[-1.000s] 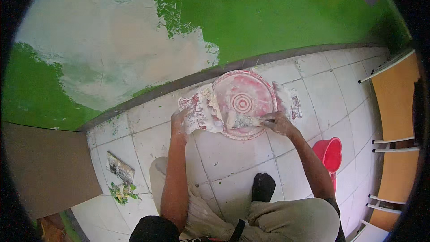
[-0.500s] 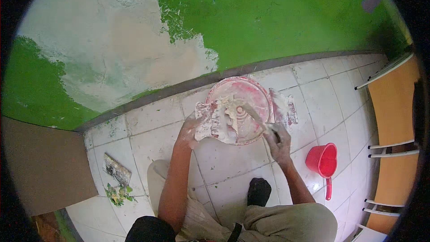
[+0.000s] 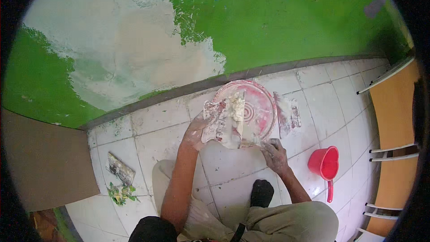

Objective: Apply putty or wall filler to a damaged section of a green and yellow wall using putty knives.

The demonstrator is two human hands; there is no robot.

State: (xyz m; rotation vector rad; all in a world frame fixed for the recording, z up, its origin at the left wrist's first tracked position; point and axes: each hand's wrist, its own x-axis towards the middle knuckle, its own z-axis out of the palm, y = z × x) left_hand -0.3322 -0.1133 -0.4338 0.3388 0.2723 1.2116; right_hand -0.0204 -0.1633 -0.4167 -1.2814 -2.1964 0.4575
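Note:
My left hand (image 3: 195, 133) grips a wide putty scraper (image 3: 221, 127) by its red, putty-caked back. A lump of white putty (image 3: 234, 107) lies along the blade, which reaches over a round red plastic lid (image 3: 262, 103) smeared with white. At the lid's near right edge, my right hand (image 3: 275, 156) is closed round a narrow putty-smeared tool (image 3: 254, 142); its exact kind is hard to make out. A second wide scraper (image 3: 288, 115), also red and white, lies on the tiles just right of the lid.
A green wall (image 3: 286, 22) with a white filled patch (image 3: 134, 40) rises ahead. A red dipper (image 3: 323, 163) stands at right, beside orange and white furniture (image 3: 396, 107). On the left lie a grey scraper (image 3: 121, 169) and leafy scraps (image 3: 121, 193), near a brown panel (image 3: 45, 161).
My right hand has drawn the narrow tool from over the lid's middle down toward its near edge. The putty now sits gathered along the left scraper's blade. The view has shifted slightly.

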